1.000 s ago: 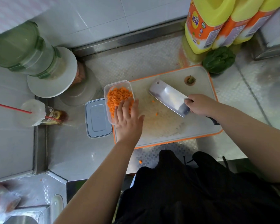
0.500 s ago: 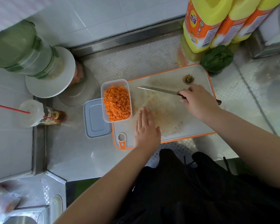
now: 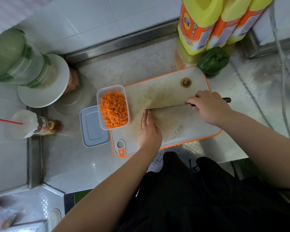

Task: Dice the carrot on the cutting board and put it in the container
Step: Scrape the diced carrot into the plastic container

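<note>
A clear plastic container [image 3: 100, 97] full of diced carrot [image 3: 114, 111] sits on the left end of the white, orange-rimmed cutting board [image 3: 166, 89]. My right hand [image 3: 209, 106] grips the handle of a cleaver [image 3: 167, 107], whose blade stands on edge across the middle of the board. My left hand [image 3: 148, 129] lies flat on the board, fingers together, fingertips touching the blade's tip; whether carrot bits lie under it I cannot tell. The cut carrot top [image 3: 185, 82] rests at the board's far right corner.
The container's grey lid [image 3: 92, 126] lies left of the board. Behind stand three yellow jugs [image 3: 199, 22] and a green vegetable [image 3: 213, 60]. At the left are a green-lidded jar [image 3: 15, 56] on a white plate and a sauce bottle [image 3: 33, 124].
The cleaver swung from lying flat to standing on edge, then moved toward me across the board. My left hand left the container and came to lie flat beside the blade.
</note>
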`<state>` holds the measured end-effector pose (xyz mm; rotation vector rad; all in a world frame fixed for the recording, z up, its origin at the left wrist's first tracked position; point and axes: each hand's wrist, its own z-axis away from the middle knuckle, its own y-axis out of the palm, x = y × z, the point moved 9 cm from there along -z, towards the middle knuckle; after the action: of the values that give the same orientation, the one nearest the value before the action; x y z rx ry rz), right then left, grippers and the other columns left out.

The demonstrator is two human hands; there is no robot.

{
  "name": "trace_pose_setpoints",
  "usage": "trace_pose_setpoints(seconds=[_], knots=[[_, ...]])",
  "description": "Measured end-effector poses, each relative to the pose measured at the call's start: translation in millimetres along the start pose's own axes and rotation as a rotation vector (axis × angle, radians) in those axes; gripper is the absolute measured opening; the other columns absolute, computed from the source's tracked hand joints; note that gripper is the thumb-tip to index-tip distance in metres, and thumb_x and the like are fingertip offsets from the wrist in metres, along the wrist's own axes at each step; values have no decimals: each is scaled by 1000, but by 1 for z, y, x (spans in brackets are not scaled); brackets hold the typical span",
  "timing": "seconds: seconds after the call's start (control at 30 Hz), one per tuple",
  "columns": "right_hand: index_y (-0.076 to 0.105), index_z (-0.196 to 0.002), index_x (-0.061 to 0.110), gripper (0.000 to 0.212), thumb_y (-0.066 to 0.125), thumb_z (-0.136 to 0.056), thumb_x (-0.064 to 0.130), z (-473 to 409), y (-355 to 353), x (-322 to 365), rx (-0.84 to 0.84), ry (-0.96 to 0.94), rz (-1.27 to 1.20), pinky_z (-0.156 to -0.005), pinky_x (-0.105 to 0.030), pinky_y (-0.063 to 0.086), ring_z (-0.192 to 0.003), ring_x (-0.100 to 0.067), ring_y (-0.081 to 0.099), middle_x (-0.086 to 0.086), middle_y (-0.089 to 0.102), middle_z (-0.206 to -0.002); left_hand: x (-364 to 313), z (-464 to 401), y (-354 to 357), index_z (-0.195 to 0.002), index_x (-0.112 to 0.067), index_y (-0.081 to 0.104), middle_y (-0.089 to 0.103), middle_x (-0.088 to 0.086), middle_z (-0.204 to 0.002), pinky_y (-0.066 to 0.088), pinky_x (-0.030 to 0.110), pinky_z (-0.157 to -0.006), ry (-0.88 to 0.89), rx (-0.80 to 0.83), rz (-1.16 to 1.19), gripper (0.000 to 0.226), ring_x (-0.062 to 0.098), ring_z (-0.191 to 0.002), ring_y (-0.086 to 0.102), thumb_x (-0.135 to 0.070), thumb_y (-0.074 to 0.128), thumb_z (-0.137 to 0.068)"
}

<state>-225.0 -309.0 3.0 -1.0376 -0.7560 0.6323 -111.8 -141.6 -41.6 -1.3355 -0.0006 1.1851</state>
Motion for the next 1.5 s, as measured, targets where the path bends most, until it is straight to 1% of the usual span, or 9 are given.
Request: trace_pose_setpoints(seconds=[0.17, 0.3, 0.37, 0.53, 0.7, 0.97, 1.13, 1.27, 1.5], knots=[[51, -95, 19, 2, 50, -96, 19, -2, 4, -19, 67, 125, -275, -68, -35, 38, -87, -30, 53, -1, 48, -85, 4, 7, -11, -148, -16, 39, 28, -2, -158, 36, 21, -103, 65, -16, 141, 55, 16, -137, 41, 2, 40, -96], [43, -71, 19, 29, 48, -98, 27, -4, 17, -31, 87, 277, -464, -60, -32, 30, -75, -23, 48, 4, 46, -69, 22, -4, -23, -150, -16, 33, 37, 3, -145, 38, 36, -107, -121, -37, -13, 57, 22, -133, 39, -14, 54, -97], [48, -72, 15, 28, 47, -98, 26, -1, 23, -32, 108, 320, -503, -57, -32, 32, -76, -25, 50, -2, 51, -71, 25, -9, -24, -149, -17, 33, 40, 5, -144, 35, 38, -105, -181, 1, -91, 57, 24, -133, 39, -22, 57, -97], [61, -101, 1, 27, 47, -98, 24, 2, 38, -21, 216, 317, -459, -75, -32, 39, -98, -32, 57, -16, 63, -103, 20, -24, -21, -133, -17, 51, 54, 3, -129, 39, 34, -97, -171, -21, -87, 40, 24, -118, 50, -26, 60, -95], [61, -101, -3, 28, 47, -98, 22, 5, 49, -16, 278, 343, -471, -75, -34, 40, -94, -32, 56, -18, 62, -99, 21, -32, -21, -113, -20, 60, 62, -2, -110, 46, 36, -84, -194, -71, -44, 23, 21, -102, 56, -24, 64, -91], [45, -67, 14, 32, 48, -98, 21, 22, 62, -4, 396, 358, -614, -53, -25, 32, -56, -15, 43, -2, 51, -65, 20, -32, -24, -116, -20, 58, 63, -2, -109, 48, 36, -80, -196, -89, -27, 23, 20, -100, 57, -23, 61, -93], [44, -73, 11, 28, 49, -97, 22, 29, 50, -2, 388, 362, -762, -52, -25, 33, -54, -16, 38, -6, 51, -67, 5, -30, -37, -116, -19, 60, 61, -2, -111, 47, 36, -81, -105, -107, -60, 22, 21, -102, 56, -24, 60, -94], [47, -76, 10, 26, 49, -97, 26, 20, 22, 12, 357, 298, -773, -50, -23, 36, -52, -13, 41, -5, 55, -71, -20, -26, -79, -115, -18, 64, 58, 2, -115, 40, 30, -84, 78, -267, -171, 26, 23, -108, 50, -21, 66, -90], [49, -75, 14, 27, 48, -98, 29, -8, -1, 68, 383, 183, -813, -48, -23, 34, -50, -12, 39, -3, 53, -69, -3, -30, -138, -92, -15, 73, 68, 3, -98, 42, 37, -84, 376, -457, -291, 13, 32, -93, 55, -16, 64, -83]])
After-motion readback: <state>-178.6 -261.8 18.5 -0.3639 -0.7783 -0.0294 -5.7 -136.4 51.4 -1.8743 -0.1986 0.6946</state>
